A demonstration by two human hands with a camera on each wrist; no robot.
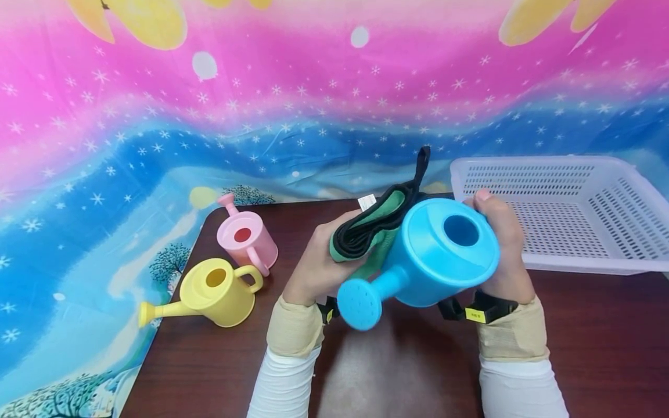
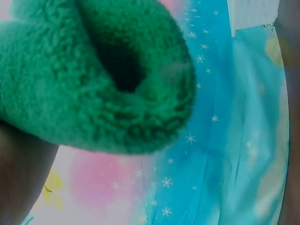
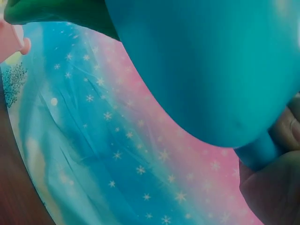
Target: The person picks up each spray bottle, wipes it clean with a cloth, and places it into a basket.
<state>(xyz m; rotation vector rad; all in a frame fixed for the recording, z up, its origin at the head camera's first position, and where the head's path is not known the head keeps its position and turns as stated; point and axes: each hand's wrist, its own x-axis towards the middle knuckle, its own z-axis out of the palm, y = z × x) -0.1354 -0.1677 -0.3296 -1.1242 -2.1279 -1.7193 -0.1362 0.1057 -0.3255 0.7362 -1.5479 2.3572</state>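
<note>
My left hand (image 1: pixel 317 264) grips a folded green cloth (image 1: pixel 388 204) with black edging, a black loop and a small white label. In the left wrist view the cloth's fuzzy green folds (image 2: pixel 136 126) fill the upper left. By its handle, my right hand (image 1: pixel 504 249) holds a blue toy watering can (image 1: pixel 418 290) above the table, its round sprinkler head pointing left and towards me. Cloth and can overlap at the can's left side; whether they touch is hard to tell. The can's smooth body (image 3: pixel 211 84) hides much of the right wrist view.
On the left of the dark brown table (image 1: pixel 397 377) stand a pink watering can (image 1: pixel 263 241) and a yellow watering can (image 1: pixel 230 305). A white perforated basket (image 1: pixel 569 264) sits at the right. Behind hangs a colourful snowflake-patterned cloth backdrop (image 1: pixel 292 87).
</note>
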